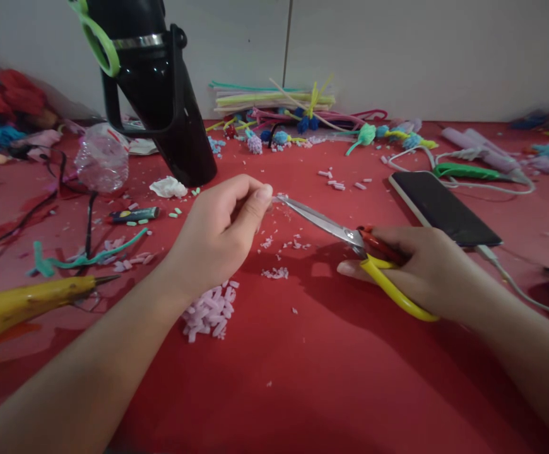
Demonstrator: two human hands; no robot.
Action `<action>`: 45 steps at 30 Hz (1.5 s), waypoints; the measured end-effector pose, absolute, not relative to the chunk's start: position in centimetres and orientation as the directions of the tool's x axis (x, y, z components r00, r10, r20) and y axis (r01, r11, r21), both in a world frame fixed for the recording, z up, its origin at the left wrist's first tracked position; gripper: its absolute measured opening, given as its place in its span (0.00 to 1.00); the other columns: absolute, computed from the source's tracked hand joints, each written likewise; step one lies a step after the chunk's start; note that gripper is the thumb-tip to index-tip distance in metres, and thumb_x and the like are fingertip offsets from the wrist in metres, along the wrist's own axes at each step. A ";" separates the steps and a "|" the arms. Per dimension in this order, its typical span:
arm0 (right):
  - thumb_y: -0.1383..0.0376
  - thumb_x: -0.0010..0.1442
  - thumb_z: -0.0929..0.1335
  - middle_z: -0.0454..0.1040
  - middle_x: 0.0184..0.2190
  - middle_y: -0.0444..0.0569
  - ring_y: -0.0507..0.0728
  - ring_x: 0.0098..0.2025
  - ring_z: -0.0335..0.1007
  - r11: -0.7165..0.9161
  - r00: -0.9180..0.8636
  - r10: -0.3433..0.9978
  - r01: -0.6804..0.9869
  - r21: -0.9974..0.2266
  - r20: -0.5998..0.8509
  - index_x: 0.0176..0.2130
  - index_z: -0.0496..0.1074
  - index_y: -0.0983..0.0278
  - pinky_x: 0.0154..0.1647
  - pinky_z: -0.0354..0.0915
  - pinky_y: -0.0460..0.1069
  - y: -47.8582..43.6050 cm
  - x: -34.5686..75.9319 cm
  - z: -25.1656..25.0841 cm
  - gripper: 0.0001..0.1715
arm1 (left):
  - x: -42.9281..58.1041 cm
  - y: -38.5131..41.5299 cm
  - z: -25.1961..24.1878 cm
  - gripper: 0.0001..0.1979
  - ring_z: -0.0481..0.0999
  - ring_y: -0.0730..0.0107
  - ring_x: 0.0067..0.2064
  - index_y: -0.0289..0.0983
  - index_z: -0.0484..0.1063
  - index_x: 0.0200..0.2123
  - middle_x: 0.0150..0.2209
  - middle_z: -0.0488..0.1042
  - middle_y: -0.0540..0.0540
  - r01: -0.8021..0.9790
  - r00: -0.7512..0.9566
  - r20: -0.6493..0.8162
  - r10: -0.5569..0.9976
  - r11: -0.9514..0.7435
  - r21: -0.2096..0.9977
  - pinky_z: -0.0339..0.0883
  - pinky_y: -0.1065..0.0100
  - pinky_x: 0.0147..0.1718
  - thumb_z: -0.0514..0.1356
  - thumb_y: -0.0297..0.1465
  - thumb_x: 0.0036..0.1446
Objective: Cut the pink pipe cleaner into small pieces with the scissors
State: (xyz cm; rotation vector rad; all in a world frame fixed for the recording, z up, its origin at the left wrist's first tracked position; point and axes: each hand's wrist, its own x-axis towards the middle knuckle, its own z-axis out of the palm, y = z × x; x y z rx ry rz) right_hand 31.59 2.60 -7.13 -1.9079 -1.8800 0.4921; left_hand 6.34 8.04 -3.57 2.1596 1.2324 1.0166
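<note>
My right hand (416, 271) grips a pair of scissors (324, 222) by its yellow and red handles, with the blades pointing up and left. At their tips is my left hand (230, 224), thumb and forefinger pinched together on a tiny pale piece, probably a lilac pipe cleaner snippet, mostly hidden by the fingers. Just below my left wrist lies a pile of short lilac pipe cleaner pieces (211, 312). Fine lilac trimmings (275, 273) are scattered on the red tabletop (331, 378) beneath the blades.
A black tumbler (161, 94) stands at the back left, near a clear plastic bottle (101, 157). A yellow glue gun (33, 302) lies at the left. To the right rests a phone (445, 205) with its white cable (515, 284). Pipe cleaners (269, 99) line the back wall.
</note>
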 end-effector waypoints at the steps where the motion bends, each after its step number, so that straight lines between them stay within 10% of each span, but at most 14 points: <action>1: 0.34 0.45 0.71 0.44 0.21 0.38 0.49 0.23 0.41 -0.004 0.027 0.999 0.858 -0.513 0.037 0.21 0.50 0.60 0.20 0.42 0.47 2.6 31.7 -7.2 0.40 | 6.3 8.0 -3.6 0.15 0.63 0.75 0.24 0.37 0.67 0.29 0.23 0.65 0.51 0.531 0.329 0.378 0.865 -0.501 0.683 0.56 0.70 0.22 0.53 0.35 0.68; 45: 0.33 0.45 0.70 0.44 0.21 0.38 0.49 0.23 0.41 0.017 0.006 0.999 0.834 -0.551 0.041 0.21 0.51 0.60 0.20 0.42 0.47 2.5 31.8 -7.3 0.40 | 6.4 8.2 -4.0 0.17 0.58 0.73 0.24 0.39 0.59 0.27 0.22 0.58 0.51 0.476 0.337 0.361 0.870 -0.488 0.731 0.54 0.68 0.22 0.50 0.36 0.70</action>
